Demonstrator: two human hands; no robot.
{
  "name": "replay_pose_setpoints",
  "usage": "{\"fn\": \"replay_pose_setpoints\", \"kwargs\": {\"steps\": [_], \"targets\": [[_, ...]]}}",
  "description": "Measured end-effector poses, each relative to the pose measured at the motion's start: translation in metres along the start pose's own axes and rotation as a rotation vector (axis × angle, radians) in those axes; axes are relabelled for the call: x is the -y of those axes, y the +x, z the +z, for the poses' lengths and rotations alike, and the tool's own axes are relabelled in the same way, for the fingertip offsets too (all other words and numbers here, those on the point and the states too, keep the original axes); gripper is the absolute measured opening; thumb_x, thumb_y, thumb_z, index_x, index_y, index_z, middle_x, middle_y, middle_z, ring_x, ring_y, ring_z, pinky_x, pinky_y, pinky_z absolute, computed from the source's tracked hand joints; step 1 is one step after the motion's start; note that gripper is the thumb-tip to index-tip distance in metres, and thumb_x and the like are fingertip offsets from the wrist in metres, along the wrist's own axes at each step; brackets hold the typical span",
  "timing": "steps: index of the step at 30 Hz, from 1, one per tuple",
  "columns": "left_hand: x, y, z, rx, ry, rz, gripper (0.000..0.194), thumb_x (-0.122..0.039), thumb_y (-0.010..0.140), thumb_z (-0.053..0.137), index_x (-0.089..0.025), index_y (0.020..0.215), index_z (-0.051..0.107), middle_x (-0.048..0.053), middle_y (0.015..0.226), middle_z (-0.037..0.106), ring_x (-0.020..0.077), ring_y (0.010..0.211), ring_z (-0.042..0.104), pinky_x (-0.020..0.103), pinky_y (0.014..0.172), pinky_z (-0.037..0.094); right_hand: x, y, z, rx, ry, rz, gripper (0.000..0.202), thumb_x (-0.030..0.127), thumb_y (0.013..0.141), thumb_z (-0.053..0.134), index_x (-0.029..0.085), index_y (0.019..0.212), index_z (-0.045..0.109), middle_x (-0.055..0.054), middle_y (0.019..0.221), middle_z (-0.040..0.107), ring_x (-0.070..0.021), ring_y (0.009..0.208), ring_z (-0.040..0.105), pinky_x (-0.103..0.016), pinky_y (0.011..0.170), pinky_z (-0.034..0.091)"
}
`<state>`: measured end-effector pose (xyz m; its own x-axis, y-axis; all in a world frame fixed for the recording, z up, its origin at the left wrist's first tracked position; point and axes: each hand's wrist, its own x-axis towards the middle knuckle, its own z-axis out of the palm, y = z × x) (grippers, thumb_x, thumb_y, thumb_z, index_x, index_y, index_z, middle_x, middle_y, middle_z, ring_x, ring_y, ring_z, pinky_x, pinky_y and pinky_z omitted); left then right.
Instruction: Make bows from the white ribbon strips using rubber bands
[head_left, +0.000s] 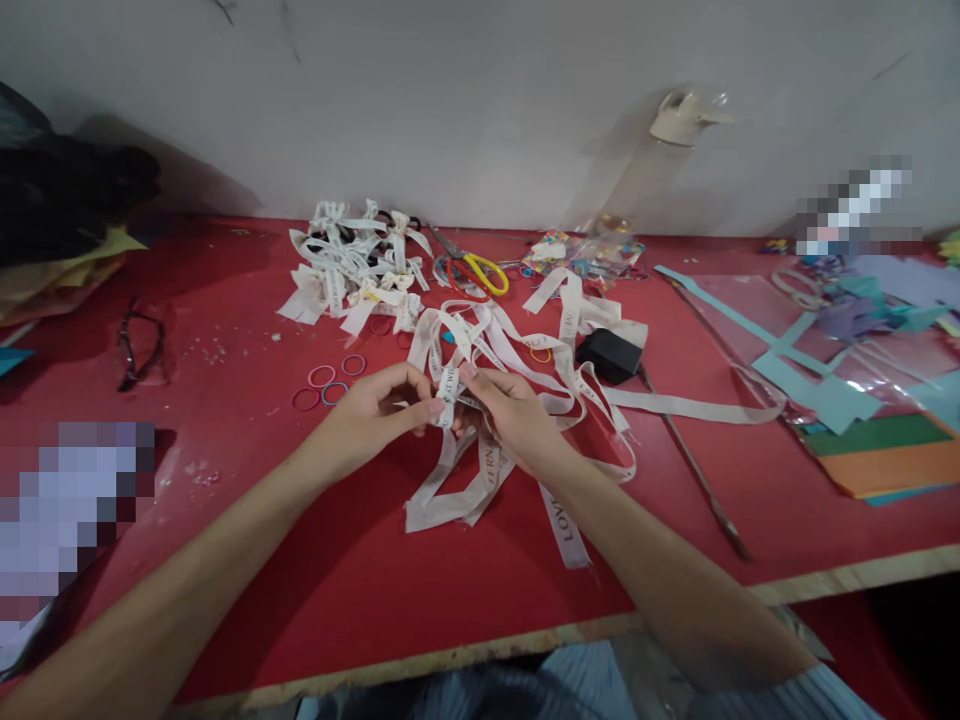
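Note:
White printed ribbon [448,390] is pinched between my two hands above the red table. My left hand [394,405] closes on it from the left, thumb and forefinger together. From the right, my right hand [506,405] grips the same ribbon with its thumb on top. Loops and tails of ribbon hang below the fingers, one tail [566,525] reading "LOVE". More loose ribbon [679,403] trails off to the right. Several small elastic bands [322,377] lie left of my left hand. The undersides of my fingers are partly hidden.
Behind my hands are a pile of ribbon bows [352,260] and yellow-and-red scissors [484,275]. A black block [611,355] and a thin rod [697,465] lie to the right, beside coloured sheets [885,450]. Glasses [140,345] sit at the left on the red table [315,600].

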<state>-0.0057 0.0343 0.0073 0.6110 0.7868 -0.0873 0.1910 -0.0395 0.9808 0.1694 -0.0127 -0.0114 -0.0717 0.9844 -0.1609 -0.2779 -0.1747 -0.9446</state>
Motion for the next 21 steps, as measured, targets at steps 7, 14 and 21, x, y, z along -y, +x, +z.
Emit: {"fn": "replay_pose_setpoints", "kwargs": {"steps": [7,14,21], "targets": [[0.0049,0.0031,0.0038,-0.051,-0.176,-0.068,0.032,-0.033,0.074,0.073,-0.020,0.089,0.049,-0.005,0.075,0.058,0.0072,0.055,0.055,0.024,0.059,0.049,0.0034,-0.0025,-0.0003,-0.036,-0.189,-0.044,0.038,0.054,0.085,0.059,0.020,0.068,0.063,0.003,0.056,0.060,-0.0081,0.051,0.056,-0.018,0.047,0.042],[0.0052,0.0024,-0.0001,0.062,-0.154,-0.138,0.027,-0.033,0.073,0.076,-0.017,0.091,0.064,0.001,0.085,0.064,0.0094,0.066,0.056,0.023,0.064,0.050,0.0049,-0.0053,0.0025,-0.037,-0.289,-0.118,0.035,0.051,0.086,0.059,0.020,0.074,0.067,0.004,0.057,0.059,-0.0085,0.050,0.056,-0.020,0.050,0.044],[0.0057,0.0012,-0.0014,0.052,-0.176,-0.114,0.019,-0.031,0.077,0.074,-0.018,0.087,0.065,-0.002,0.082,0.062,0.0078,0.067,0.056,0.020,0.066,0.048,-0.0009,-0.0031,0.0009,-0.021,-0.312,-0.170,0.025,0.044,0.089,0.058,0.021,0.091,0.068,0.004,0.066,0.060,-0.0084,0.053,0.055,-0.021,0.052,0.046]]}}
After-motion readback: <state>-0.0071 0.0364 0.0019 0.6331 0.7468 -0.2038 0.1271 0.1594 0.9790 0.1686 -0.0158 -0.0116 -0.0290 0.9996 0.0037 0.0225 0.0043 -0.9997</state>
